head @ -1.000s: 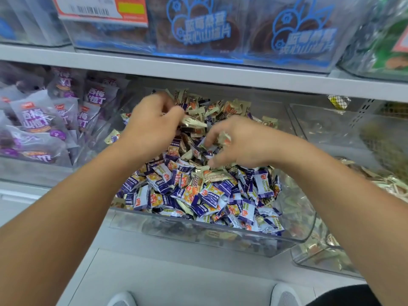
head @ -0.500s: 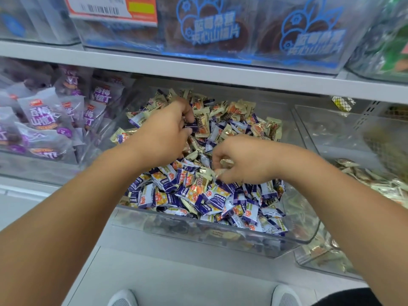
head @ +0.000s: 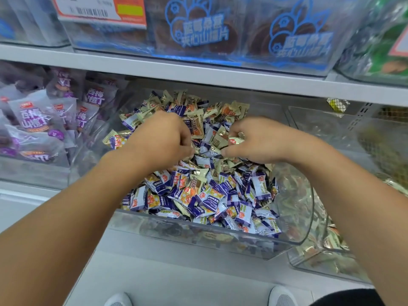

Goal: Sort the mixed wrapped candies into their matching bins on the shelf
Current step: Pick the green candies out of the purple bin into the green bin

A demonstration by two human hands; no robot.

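Wrapped candies (head: 198, 191) lay heaped in the clear middle bin (head: 298, 206), purple and gold wrappers still thoroughly mixed. Left hand (head: 161, 138), at 11 o'clock of the heap, had fingers curled into the pile; contents not discernible. Right hand (head: 254, 140), at 1 o'clock, pinched gold candies (head: 235, 140). Sorting judged far from finished.

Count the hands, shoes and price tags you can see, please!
hands: 2, the left and the right, both in the candy pile
shoes: 2, one and another, at the bottom edge
price tags: 1, on the upper bin
Total: 5
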